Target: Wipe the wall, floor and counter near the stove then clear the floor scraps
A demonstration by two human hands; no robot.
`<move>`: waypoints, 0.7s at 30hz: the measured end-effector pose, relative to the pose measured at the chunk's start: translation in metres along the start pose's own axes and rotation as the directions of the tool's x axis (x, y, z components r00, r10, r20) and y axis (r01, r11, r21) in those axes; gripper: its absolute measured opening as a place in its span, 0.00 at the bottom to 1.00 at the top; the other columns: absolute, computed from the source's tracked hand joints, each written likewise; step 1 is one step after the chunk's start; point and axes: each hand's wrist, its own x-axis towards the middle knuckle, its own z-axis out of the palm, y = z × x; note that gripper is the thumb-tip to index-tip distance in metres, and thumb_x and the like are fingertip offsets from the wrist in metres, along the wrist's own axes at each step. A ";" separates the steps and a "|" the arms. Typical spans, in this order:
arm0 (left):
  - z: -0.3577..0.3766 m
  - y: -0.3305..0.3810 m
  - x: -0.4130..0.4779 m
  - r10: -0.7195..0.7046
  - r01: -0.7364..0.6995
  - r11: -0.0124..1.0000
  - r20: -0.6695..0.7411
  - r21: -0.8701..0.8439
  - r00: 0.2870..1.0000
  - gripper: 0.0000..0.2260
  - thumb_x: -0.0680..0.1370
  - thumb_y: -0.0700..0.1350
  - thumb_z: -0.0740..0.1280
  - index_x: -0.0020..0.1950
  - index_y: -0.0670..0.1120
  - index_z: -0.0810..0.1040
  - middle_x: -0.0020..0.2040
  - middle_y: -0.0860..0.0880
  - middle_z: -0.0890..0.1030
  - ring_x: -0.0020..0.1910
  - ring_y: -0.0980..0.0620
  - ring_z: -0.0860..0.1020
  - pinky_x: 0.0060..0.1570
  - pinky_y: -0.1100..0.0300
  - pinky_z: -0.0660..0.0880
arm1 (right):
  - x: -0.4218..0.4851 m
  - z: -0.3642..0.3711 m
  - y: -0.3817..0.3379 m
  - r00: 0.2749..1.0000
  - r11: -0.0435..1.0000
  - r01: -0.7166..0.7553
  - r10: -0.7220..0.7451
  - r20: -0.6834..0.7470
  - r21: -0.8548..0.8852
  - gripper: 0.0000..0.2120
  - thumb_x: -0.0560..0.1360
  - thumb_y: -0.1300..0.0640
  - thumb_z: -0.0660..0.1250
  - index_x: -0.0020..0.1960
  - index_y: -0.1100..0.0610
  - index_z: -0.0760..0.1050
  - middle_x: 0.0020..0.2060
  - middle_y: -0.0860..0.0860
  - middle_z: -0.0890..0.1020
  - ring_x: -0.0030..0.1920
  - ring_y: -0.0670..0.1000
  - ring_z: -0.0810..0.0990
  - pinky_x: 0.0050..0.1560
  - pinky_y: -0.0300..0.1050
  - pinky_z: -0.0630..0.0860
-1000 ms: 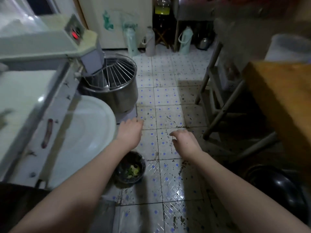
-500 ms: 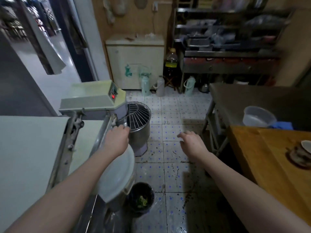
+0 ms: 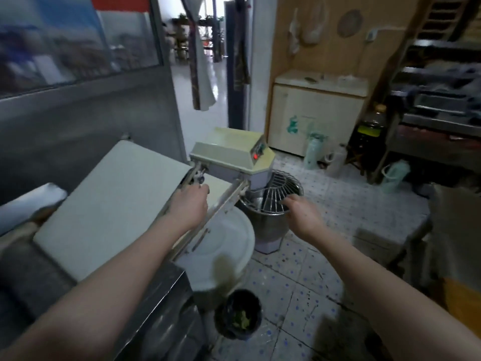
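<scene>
The tiled floor with blue dots is speckled with dirt and dark scraps. A small black bin with green scraps inside stands on it beside the steel counter. My left hand reaches out over the pale board and metal rails on the counter, fingers curled with nothing in them. My right hand hovers in front of the mixer's wire guard, fingers loosely apart and empty. No cloth shows in either hand.
A dough mixer with a steel bowl stands ahead. A white round lid leans under the rails. A cream cabinet, jugs and a bottle line the far wall. Shelving stands right, a doorway ahead-left, a grey wall left.
My head has tilted up from the floor to the room. Both hands have risen and moved forward, the left over the counter rails, the right toward the mixer bowl.
</scene>
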 end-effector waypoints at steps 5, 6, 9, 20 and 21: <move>-0.016 -0.051 -0.052 -0.215 0.215 0.976 -0.008 0.033 0.977 0.13 0.79 0.44 0.56 0.63 0.45 0.71 0.60 0.44 0.74 0.58 0.42 0.73 0.54 0.50 0.69 | 0.033 -0.011 -0.053 0.966 0.966 0.255 -0.253 -0.049 0.045 0.16 0.73 0.62 0.62 0.60 0.56 0.75 0.57 0.56 0.79 0.56 0.59 0.76 0.55 0.51 0.73; -0.019 -0.063 -0.065 -0.258 0.258 0.966 -0.014 0.028 0.966 0.13 0.79 0.43 0.56 0.63 0.45 0.71 0.60 0.44 0.74 0.58 0.42 0.73 0.54 0.50 0.69 | 0.037 -0.011 -0.068 0.953 0.952 0.300 -0.297 -0.059 0.055 0.16 0.73 0.62 0.62 0.61 0.56 0.75 0.57 0.56 0.78 0.57 0.58 0.76 0.55 0.51 0.73; -0.028 -0.101 -0.109 -0.361 0.363 0.931 -0.036 0.048 0.932 0.14 0.79 0.42 0.56 0.64 0.47 0.71 0.60 0.45 0.74 0.58 0.43 0.73 0.54 0.49 0.70 | 0.043 -0.008 -0.120 0.921 0.917 0.390 -0.388 -0.035 0.081 0.18 0.75 0.60 0.61 0.65 0.55 0.73 0.62 0.55 0.76 0.61 0.57 0.73 0.60 0.52 0.70; -0.046 -0.198 -0.302 -0.695 0.695 0.717 -0.020 0.046 0.718 0.12 0.80 0.41 0.56 0.61 0.45 0.72 0.60 0.44 0.75 0.58 0.42 0.74 0.52 0.48 0.71 | -0.009 0.023 -0.332 0.706 0.694 0.703 -0.707 -0.032 0.155 0.18 0.77 0.59 0.59 0.66 0.53 0.71 0.65 0.53 0.74 0.64 0.56 0.72 0.63 0.51 0.68; -0.048 -0.202 -0.317 -0.715 0.714 0.697 -0.012 0.063 0.699 0.11 0.80 0.41 0.56 0.62 0.45 0.71 0.60 0.44 0.74 0.59 0.42 0.73 0.53 0.48 0.71 | -0.014 0.024 -0.349 0.678 0.667 0.727 -0.734 -0.021 0.162 0.18 0.77 0.59 0.59 0.66 0.53 0.71 0.65 0.53 0.74 0.64 0.56 0.72 0.63 0.50 0.68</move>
